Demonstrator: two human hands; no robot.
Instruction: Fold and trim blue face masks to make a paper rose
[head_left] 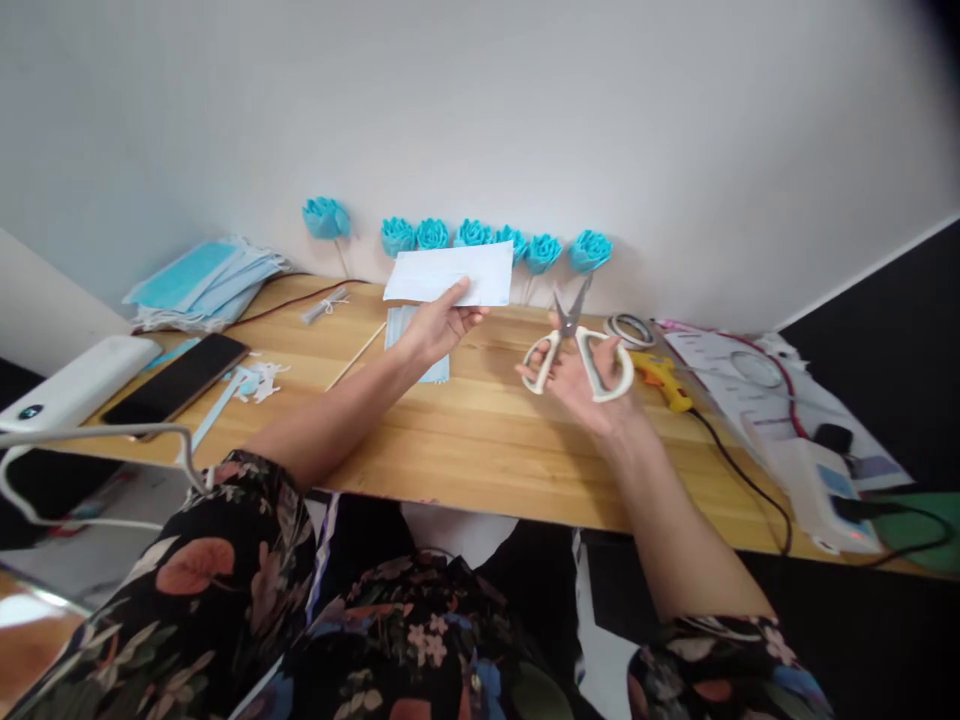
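My left hand point(444, 325) pinches the lower edge of a pale rectangular mask sheet point(442, 272), held up over the table. In my right hand point(574, 375) are scissors point(576, 335) with white handles, their blades spread apart and pointing up. The scissors are to the right of the sheet and do not touch it. Beneath my left wrist a light blue sheet point(437, 370) lies on the wood, partly covered. Behind, several blue flowers point(433, 234) on sticks lean at the wall; the held sheet hides part of them.
A stack of face masks point(202, 283), a phone point(176, 384), a white power bank point(82, 385) and scraps point(259, 380) lie left. A thin stick point(357, 356) rests mid-table point(465, 450). Right are a tape roll point(628, 331), a yellow glue gun point(661, 378), papers point(720, 375), cables and a white power strip point(821, 490).
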